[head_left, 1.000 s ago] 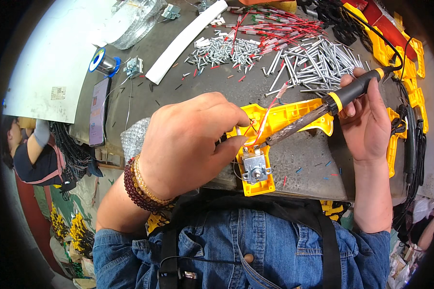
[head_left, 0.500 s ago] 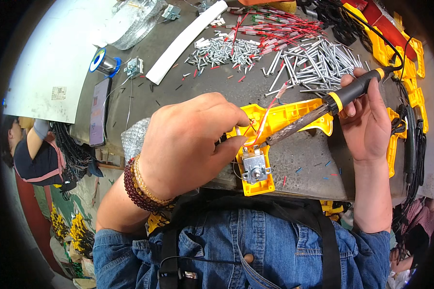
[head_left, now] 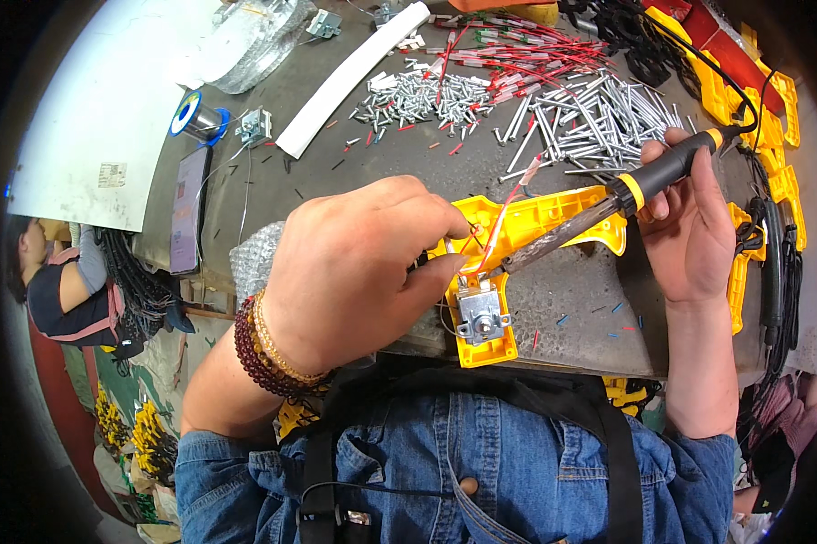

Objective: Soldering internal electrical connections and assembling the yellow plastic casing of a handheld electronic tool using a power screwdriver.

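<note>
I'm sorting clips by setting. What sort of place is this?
Probably a small assembly workshop: the right hand holds a soldering iron to a yellow plastic housing, with heaped metal pins on the bench.

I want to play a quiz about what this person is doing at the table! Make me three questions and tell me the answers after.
1. Which hand holds the soldering iron?
2. True or false: the iron's tip points toward the wires on the yellow plastic part.
3. What lies behind the work at the back of the table? A) metal screws and pins B) apples C) books

Key
1. The right hand grips its black and yellow handle.
2. True. The left hand pinches the red wires there, above the small metal part.
3. A, the pile of metal screws and pins.
</note>
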Motion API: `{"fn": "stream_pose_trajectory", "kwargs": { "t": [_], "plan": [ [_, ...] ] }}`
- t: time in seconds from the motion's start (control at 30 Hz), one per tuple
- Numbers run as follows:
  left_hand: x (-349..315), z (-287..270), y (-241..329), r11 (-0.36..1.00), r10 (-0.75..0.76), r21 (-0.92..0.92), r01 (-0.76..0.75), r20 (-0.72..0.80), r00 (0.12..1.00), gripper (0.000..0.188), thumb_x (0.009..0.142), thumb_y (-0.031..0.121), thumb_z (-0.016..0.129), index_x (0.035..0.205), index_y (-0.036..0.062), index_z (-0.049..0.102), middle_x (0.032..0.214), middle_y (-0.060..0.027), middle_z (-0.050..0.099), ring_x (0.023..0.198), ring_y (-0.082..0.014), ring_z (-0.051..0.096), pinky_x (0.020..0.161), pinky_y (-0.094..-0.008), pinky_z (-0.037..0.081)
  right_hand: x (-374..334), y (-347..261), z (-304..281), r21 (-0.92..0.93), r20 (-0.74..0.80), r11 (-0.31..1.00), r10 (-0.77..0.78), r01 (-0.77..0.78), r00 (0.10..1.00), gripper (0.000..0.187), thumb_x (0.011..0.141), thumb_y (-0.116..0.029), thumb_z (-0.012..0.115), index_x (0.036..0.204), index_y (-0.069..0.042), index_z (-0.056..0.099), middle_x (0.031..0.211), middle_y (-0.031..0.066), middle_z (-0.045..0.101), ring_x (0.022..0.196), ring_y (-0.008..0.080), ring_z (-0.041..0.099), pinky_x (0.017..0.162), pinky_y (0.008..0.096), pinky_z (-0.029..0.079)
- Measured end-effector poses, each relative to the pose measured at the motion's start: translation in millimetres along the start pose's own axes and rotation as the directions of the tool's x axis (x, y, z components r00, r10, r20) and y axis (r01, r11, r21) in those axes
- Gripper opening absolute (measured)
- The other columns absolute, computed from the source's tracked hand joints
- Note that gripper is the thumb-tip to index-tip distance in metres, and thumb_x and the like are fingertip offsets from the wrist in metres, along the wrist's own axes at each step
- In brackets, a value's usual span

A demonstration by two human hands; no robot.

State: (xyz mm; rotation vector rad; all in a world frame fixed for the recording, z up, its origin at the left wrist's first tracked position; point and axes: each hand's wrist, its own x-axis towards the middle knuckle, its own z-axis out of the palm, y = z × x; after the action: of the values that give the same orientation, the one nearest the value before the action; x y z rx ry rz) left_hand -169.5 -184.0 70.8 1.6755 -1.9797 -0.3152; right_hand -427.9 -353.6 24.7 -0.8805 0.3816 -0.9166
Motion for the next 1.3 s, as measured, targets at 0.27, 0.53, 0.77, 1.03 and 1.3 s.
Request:
{"fn": "stream_pose_trajectory", "kwargs": {
  "t": [0.27, 0.53, 0.77, 1.03, 1.3],
  "plan": [
    [-18.9, -32.4, 3.7, 0.986, 0.101, 0.13, -0.105, 0.038, 0.994, 0.025, 0.064, 0.007, 0.082, 0.084, 0.0071, 0.066, 0.085, -0.0071, 0.061, 0.078, -0.0313, 0.06, 0.069, -0.0396, 0.047, -0.7, -0.4, -0.7, 0.013, -0.034, 1.0, 0.005, -0.004, 0.999, 0.035, 0.108, -0.033, 0.045, 0.124, -0.004, 0.057, 0.107, 0.0126, 0.068, 0.072, 0.0117, 0.054, 0.071, 0.0275, 0.046],
    [-48.4, -39.9, 1.8, 0.995, -0.085, -0.048, 0.085, -0.008, 0.996, 0.018, 0.07, 0.0, 0.075, 0.086, 0.004, 0.067, 0.087, -0.0076, 0.064, 0.078, -0.0289, 0.061, 0.07, -0.0398, 0.05, 2.6, 2.6, 0.9, 0.002, -0.011, 1.0, 0.024, -0.024, 1.0, 0.035, 0.108, -0.032, 0.044, 0.125, -0.003, 0.055, 0.106, 0.0118, 0.068, 0.074, 0.012, 0.054, 0.072, 0.0283, 0.045],
    [-18.1, -9.3, 2.4, 0.997, 0.037, -0.062, -0.044, -0.117, 0.992, 0.013, 0.076, -0.005, 0.07, 0.086, 0.0021, 0.066, 0.08, -0.0098, 0.06, 0.075, -0.0257, 0.06, 0.066, -0.0343, 0.047, 2.6, 3.5, -2.8, -0.009, -0.024, 1.0, 0.017, -0.017, 1.0, 0.034, 0.108, -0.031, 0.044, 0.125, -0.003, 0.055, 0.106, 0.012, 0.067, 0.073, 0.0124, 0.054, 0.072, 0.0288, 0.045],
    [-13.1, -2.2, 4.1, 0.996, 0.009, -0.089, -0.013, -0.043, 0.999, 0.011, 0.078, 0.002, 0.072, 0.087, 0.0051, 0.067, 0.083, -0.0097, 0.061, 0.076, -0.0281, 0.061, 0.068, -0.0355, 0.049, 1.8, 3.1, -1.6, 0.005, -0.007, 1.0, 0.018, -0.018, 1.0, 0.035, 0.108, -0.032, 0.043, 0.125, -0.004, 0.055, 0.107, 0.0121, 0.067, 0.073, 0.0122, 0.055, 0.071, 0.0287, 0.047],
    [-10.3, -2.5, 7.2, 0.999, -0.014, -0.052, 0.013, -0.004, 1.0, 0.012, 0.078, 0.004, 0.074, 0.088, 0.0062, 0.068, 0.085, -0.0095, 0.062, 0.078, -0.0288, 0.062, 0.068, -0.0356, 0.05, 1.8, 3.6, 1.6, -0.002, -0.007, 1.0, 0.006, -0.006, 1.0, 0.035, 0.108, -0.033, 0.045, 0.126, -0.004, 0.055, 0.107, 0.0119, 0.067, 0.073, 0.0115, 0.054, 0.072, 0.028, 0.047]
  ]
}}
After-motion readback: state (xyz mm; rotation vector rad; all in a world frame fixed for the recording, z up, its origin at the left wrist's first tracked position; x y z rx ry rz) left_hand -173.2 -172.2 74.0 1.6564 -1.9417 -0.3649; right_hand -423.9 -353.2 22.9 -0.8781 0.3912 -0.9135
